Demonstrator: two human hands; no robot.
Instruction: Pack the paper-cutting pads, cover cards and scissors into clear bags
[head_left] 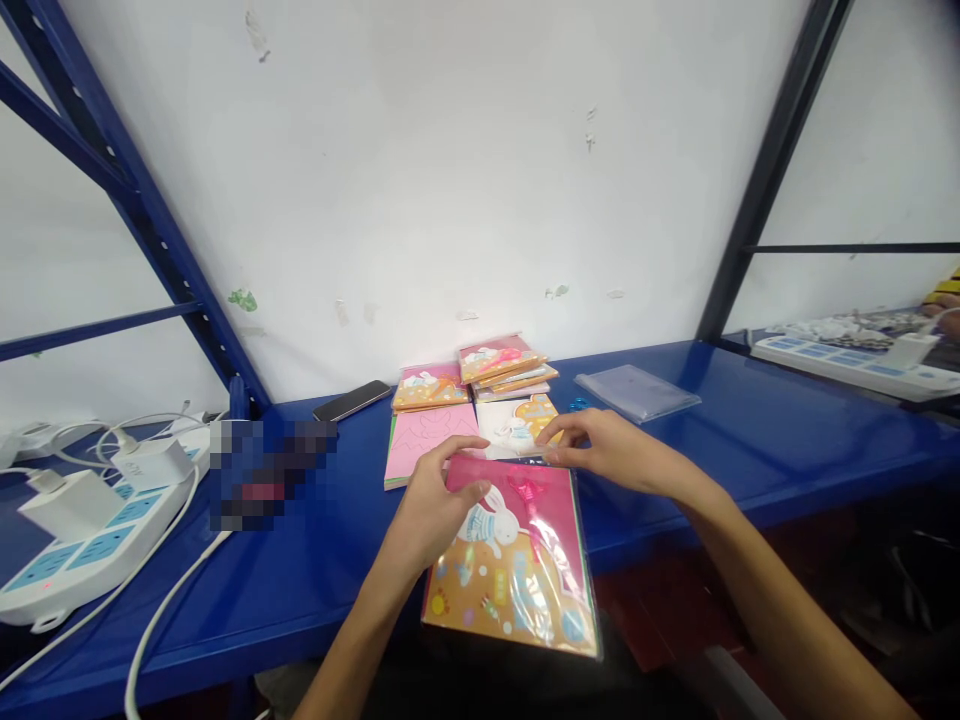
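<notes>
A clear plastic bag [517,590] holds a flat paper pack with a white rabbit, a magenta top and an orange lower part. Inside it, near the top, shows a bright pink item [529,490]. My left hand [439,505] grips the bag's upper left side, thumb on the front. At the top edge, my right hand [600,452] has thumb and fingers pinched together on the clear film. Just beyond lie a white rabbit-printed sheet [504,425], a stack of pink sheets [431,438] and small blue items [579,404].
Similar rabbit packs [431,387] lie at the back, beside a taller pile [501,360]. A stack of clear bags [637,390] rests at right. A phone [351,400] and a power strip [97,545] with white cables are at left. Blue rack posts [161,230] flank the blue table [300,590].
</notes>
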